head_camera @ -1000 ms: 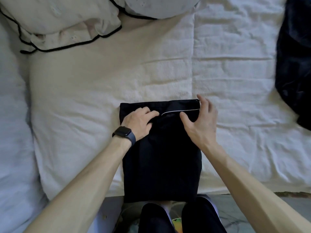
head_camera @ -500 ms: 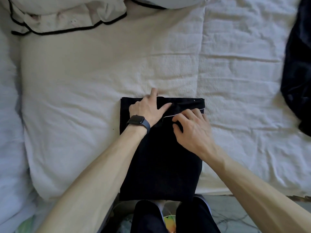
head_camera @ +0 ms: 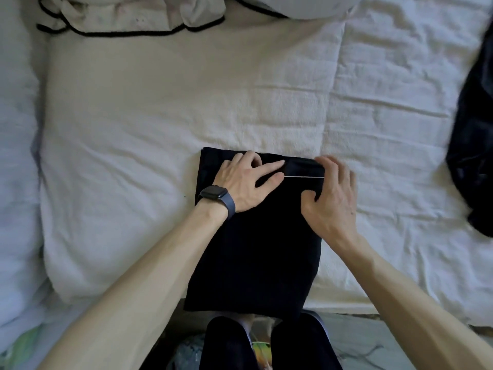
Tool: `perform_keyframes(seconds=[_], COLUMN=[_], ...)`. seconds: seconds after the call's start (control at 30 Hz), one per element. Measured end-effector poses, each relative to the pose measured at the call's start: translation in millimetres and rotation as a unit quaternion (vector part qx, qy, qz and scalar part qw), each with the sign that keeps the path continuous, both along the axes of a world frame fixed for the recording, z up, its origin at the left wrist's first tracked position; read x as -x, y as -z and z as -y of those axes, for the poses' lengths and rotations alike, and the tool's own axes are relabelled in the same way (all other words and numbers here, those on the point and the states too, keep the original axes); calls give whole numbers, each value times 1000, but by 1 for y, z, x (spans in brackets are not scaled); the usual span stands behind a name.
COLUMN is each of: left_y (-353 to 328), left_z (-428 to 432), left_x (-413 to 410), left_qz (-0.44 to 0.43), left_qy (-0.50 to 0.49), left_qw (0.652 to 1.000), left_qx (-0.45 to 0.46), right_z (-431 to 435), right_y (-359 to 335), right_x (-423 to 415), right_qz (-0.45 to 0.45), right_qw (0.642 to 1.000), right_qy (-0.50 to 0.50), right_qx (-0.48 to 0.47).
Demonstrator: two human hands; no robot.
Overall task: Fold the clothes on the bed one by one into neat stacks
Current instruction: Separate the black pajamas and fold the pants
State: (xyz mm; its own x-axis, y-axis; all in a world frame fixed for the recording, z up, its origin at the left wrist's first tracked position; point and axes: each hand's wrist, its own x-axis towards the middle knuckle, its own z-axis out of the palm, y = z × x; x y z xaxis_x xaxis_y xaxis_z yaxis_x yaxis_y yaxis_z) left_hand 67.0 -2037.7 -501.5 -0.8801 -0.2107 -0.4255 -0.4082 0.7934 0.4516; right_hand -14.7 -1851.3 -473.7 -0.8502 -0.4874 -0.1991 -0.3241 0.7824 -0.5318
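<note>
Head view: the garment [head_camera: 253,249] is seen as a dark folded rectangle on the bed [head_camera: 160,116], directly before the person, its near end reaching the bed's near edge.
Long axis: run from the person outward; the short far edge is laid across, left to right.
Left hand [head_camera: 245,180]: laid flat on the far edge, fingers straight and spread, pointed toward the white piping [head_camera: 304,177].
Right hand [head_camera: 330,193]: set on the far right corner, fingers curled over the edge, thumb tucked below the piping; the corner is judged to be pinched.
Key relation: the far edge lies directly under both hands; neither is nearer.
Next move, as judged: the corner is to be squared, or the far end drawn back along the long axis.
Pile [head_camera: 474,129]: dark unfolded clothes are noted well apart, at the right.
</note>
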Motion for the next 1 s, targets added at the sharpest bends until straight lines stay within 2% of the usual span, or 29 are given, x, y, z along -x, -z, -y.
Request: perform_keyframes(seconds=[0.1, 0.17, 0.2, 0.3, 0.37, 0.47, 0.57, 0.67, 0.73, 0.8, 0.87, 0.93, 1.0], left_y=[-4, -4, -4, 4, 21, 40, 36, 16, 1, -14, -28, -36, -42], left_z=[7, 8, 4, -21, -22, -2, 2, -26, -53, -80, -99, -105, -102], left_x=[-25, -47, -59, -85, -93, -98, -106, -133, -166, -199, -223, -237, -244], left_qz=[-54, -90, -104, -118, -79, -13, -9, -22, -14, 1, 36, 71, 99], left_qy=[-28, -78, -67, 113, 166, 46, 3, -99, -187, -259, -353, -462, -533], left_qw=[996, 985, 981, 970, 964, 974, 981, 983, 974, 960, 933, 883, 826], left_qx=[66, 124, 150, 179, 191, 220, 192, 155, 130, 107, 66, -34, -154], right_z=[-25, -34, -35, -25, -12, 1, -5, -31, -57, -80, -98, -113, -125], right_y=[6, 10, 12, 23, 35, 54, 55, 29, 14, 0, -7, -5, 2], right_x=[-21, -37, -45, -57, -51, -37, -38, -70, -106, -142, -169, -187, -198], right_qz=[11, 3, -9, -67, -71, -48, -55, -17, 66, 168, 277, 373, 433], right_qw=[999, 999, 999, 992, 987, 980, 982, 997, 995, 968, 914, 857, 823], right_qy=[37, 29, 13, -62, -98, -135, -129, -41, 69, 187, 292, 349, 362], right_qx=[3, -16, -33, -86, -105, -140, -124, -61, -20, 23, 57, 67, 66])
